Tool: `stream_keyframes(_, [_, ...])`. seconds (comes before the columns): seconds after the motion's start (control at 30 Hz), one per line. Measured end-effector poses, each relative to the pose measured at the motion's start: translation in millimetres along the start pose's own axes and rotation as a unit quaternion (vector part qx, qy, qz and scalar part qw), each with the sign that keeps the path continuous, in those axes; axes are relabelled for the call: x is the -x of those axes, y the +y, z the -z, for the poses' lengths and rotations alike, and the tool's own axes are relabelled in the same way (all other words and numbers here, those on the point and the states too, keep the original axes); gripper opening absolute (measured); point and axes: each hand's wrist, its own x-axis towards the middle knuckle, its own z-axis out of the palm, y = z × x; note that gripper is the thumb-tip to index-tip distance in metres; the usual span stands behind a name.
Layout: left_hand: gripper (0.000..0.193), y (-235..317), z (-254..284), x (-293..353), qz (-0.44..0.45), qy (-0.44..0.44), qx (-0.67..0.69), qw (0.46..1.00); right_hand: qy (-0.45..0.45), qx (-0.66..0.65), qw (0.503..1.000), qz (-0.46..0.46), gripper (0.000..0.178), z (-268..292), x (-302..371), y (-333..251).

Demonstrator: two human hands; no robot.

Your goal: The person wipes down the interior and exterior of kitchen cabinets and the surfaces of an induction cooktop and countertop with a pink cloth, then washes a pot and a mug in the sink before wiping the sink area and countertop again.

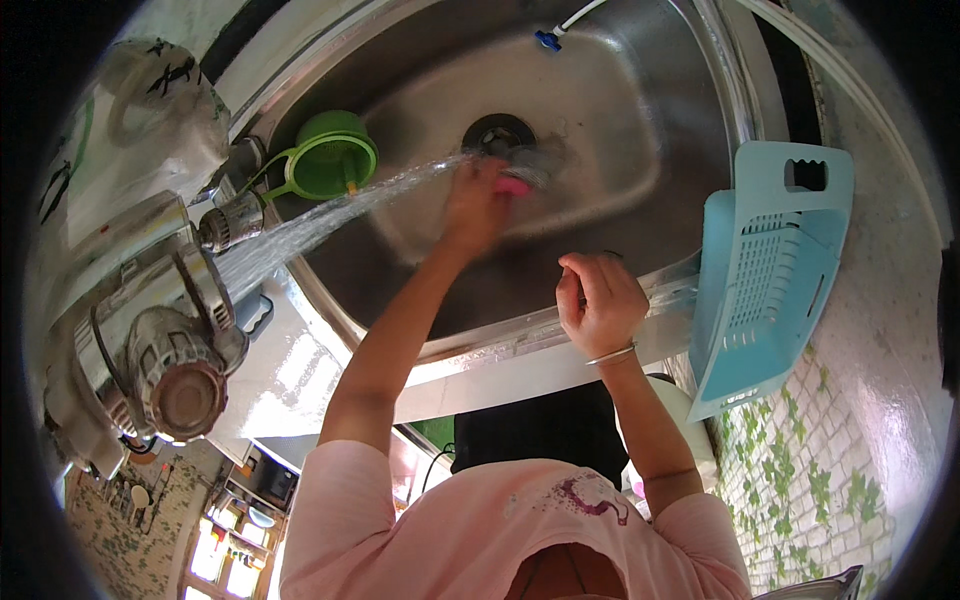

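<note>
Low in the steel sink (620, 120), my left hand (478, 205) is closed on a small pink object (512, 186), with a greyish blur beside it. Motion and water smear that object, so its exact kind is unclear. Just beyond the hand lies the dark round drain (497, 133). A stream of water (350, 212) shoots across from the tap (232, 222) on the left and reaches my left hand. Over the sink's near edge, my right hand (605, 305) hangs with its fingers curled into a loose fist. No object shows in it, and a thin bracelet circles that wrist.
A green long-handled dipper (335, 155) rests at the sink's left side. On the right rim stands a light blue slotted basket (770, 280). A white hose with a blue valve (548, 40) reaches in from the far edge. Metal pipework (150, 330) fills the left.
</note>
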Motion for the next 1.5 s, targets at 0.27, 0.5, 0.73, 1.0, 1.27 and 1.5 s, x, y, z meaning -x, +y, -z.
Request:
stream_keyframes(0.27, [0.028, -12.6, 122.3, 51.3, -0.03, -0.012, -0.185, 0.982, -0.004, 0.0, 1.0, -0.014, 0.011, 4.2, -2.2, -2.3])
stream_keyframes(0.5, [0.021, 26.5, 115.3, 55.0, 0.175, 0.132, 0.438, 0.872, -0.071, -0.264, 0.934, -0.231, 0.021, -12.3, -17.6, -8.3])
stream_keyframes(0.73, [0.035, 109.8, 53.8, 39.0, 0.013, 0.246, 0.458, 0.854, -0.172, -0.811, 0.432, -0.354, 0.042, -77.4, -89.7, -32.9])
stream_keyframes(1.0, [0.033, 55.8, 93.3, -9.4, 0.015, 0.217, 0.316, 0.923, -0.14, -0.811, 0.445, -0.352, 0.039, -84.7, -93.2, -70.3])
stream_keyframes(1.27, [0.022, 47.7, 77.1, -8.4, 0.026, 0.313, 0.41, 0.856, -0.145, -0.703, 0.6, -0.353, 0.053, -65.5, -96.6, -98.1])
stream_keyframes(1.5, [0.037, 87.8, 48.9, 19.7, 0.061, 0.216, 0.433, 0.873, -0.095, -0.718, 0.6, -0.341, 0.053, -108.9, -115.7, -11.9])
